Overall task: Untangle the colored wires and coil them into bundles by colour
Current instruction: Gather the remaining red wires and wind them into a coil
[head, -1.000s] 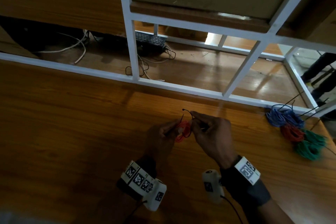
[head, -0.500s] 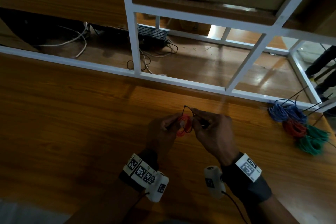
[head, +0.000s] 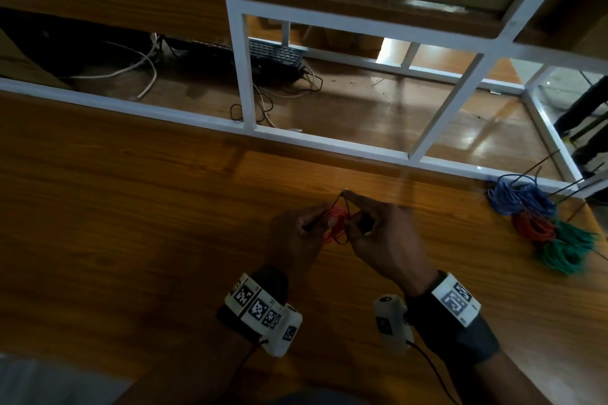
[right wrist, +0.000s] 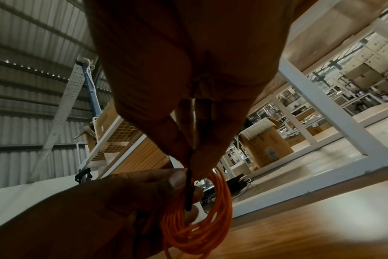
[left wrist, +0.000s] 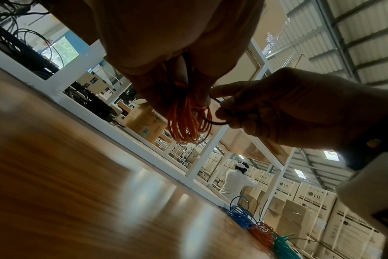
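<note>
Above wooden table (head: 131, 207), left hand (head: 296, 233) gripping orange coil (head: 334, 223), right hand (head: 385, 240) pinching black tie (left wrist: 217, 122).

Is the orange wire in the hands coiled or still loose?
Coiled: the orange wire hangs in stacked loops from the left hand; the right hand pinches a black tie.

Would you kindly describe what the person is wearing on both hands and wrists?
The left hand and right hand are bare. Each wrist carries a dark band with a white block printed with black-and-white square markers, plus a white rounded camera pod trailing a thin black cable. A dark grey sleeve covers the right forearm.
</note>
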A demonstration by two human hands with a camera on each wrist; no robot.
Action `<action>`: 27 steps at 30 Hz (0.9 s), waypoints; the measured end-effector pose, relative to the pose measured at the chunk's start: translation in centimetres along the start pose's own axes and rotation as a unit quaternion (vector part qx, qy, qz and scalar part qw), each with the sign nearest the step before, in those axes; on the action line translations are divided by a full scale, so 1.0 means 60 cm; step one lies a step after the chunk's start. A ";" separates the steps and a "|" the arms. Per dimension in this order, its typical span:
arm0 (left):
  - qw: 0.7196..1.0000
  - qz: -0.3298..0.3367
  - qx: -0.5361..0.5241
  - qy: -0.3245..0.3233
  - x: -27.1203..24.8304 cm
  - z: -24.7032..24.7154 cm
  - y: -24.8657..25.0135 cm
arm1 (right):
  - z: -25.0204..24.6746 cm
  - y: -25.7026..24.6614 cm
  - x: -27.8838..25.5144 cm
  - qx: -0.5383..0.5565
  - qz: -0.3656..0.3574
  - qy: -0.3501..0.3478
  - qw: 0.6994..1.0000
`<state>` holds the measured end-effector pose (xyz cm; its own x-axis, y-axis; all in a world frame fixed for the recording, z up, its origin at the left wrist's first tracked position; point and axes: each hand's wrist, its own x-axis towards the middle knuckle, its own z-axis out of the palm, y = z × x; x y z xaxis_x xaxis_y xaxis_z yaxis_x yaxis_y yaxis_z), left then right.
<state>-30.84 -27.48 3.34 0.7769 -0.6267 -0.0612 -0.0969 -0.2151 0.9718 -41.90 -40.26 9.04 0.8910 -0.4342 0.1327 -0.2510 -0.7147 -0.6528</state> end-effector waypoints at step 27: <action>0.987 0.111 0.117 0.003 -0.003 -0.021 0.000 | -0.040 -0.002 0.003 0.263 0.173 -0.010 0.949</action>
<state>-30.21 -26.43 3.62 0.7241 -0.6733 0.1496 -0.4061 -0.2410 0.8815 -42.62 -41.59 10.93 0.7987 -0.5779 -0.1678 -0.3101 -0.1561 -0.9378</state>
